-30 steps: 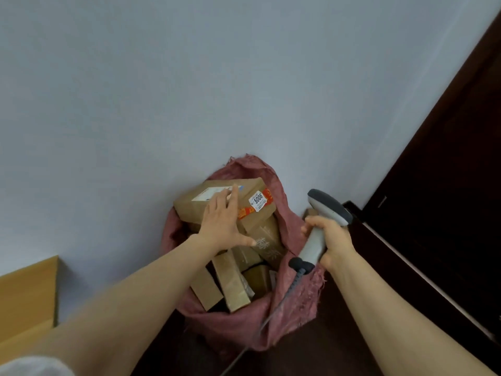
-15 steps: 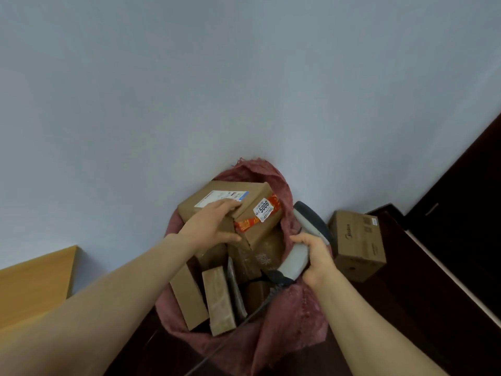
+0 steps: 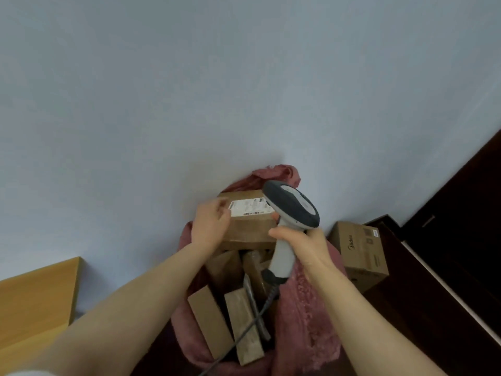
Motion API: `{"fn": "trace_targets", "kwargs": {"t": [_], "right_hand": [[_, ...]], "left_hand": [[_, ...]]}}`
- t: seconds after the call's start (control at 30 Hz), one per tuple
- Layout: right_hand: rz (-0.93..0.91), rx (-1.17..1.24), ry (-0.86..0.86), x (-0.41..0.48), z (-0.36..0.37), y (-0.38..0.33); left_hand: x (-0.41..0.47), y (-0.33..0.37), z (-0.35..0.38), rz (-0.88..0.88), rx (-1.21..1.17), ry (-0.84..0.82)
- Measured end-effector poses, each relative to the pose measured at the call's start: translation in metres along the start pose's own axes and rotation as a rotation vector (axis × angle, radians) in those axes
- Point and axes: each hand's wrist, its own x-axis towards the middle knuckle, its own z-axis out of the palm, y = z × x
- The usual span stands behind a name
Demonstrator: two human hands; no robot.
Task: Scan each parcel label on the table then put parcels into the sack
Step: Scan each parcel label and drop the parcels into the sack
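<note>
From the head camera, the pink woven sack (image 3: 311,308) stands open against the pale wall (image 3: 189,90), low in the middle of the view, and it looks close to full. The top parcel (image 3: 249,232), a brown box, sits across the sack's mouth at the 12 o'clock side with its white label (image 3: 250,208) facing up, which leaves the barcode readable from above. The left hand (image 3: 210,226) holds the box at its 9 o'clock end, fingers curled over the top edge just beside the label, probably to steady it on the pile. The right hand (image 3: 303,246) is wrapped round the handle of the scanner (image 3: 294,207). The scanner's grey head hangs over the label's 3 o'clock end and hides part of it, so this reads as a scan or a check of this parcel. The cable (image 3: 244,329) trails down toward 6 o'clock over two flat parcels (image 3: 210,327) standing on end lower in the sack. Outside the sack at 3 o'clock a printed cardboard box (image 3: 360,251) stands on the dark floor (image 3: 420,308). At 8 o'clock a corner of the light wooden table (image 3: 35,302) shows, and no parcels can be seen on that part.
</note>
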Motion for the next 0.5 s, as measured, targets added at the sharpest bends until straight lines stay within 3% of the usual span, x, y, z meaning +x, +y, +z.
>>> {"fn": "trace_targets", "kwargs": {"t": [0.1, 0.2, 0.37, 0.5], "right_hand": [[-0.049, -0.254, 0.101, 0.009, 0.024, 0.005], [-0.067, -0.359, 0.122, 0.017, 0.04, 0.014], [-0.106, -0.294, 0.147, 0.023, 0.044, 0.013], [-0.123, -0.32, 0.169, 0.023, 0.047, 0.014]], "left_hand": [[0.021, -0.058, -0.022, -0.352, 0.024, 0.061], [0.033, -0.092, -0.02, -0.636, -0.14, -0.083], [0.053, -0.128, 0.001, -0.819, -0.41, -0.386], [0.057, -0.106, -0.021, -0.842, -0.531, -0.407]]}}
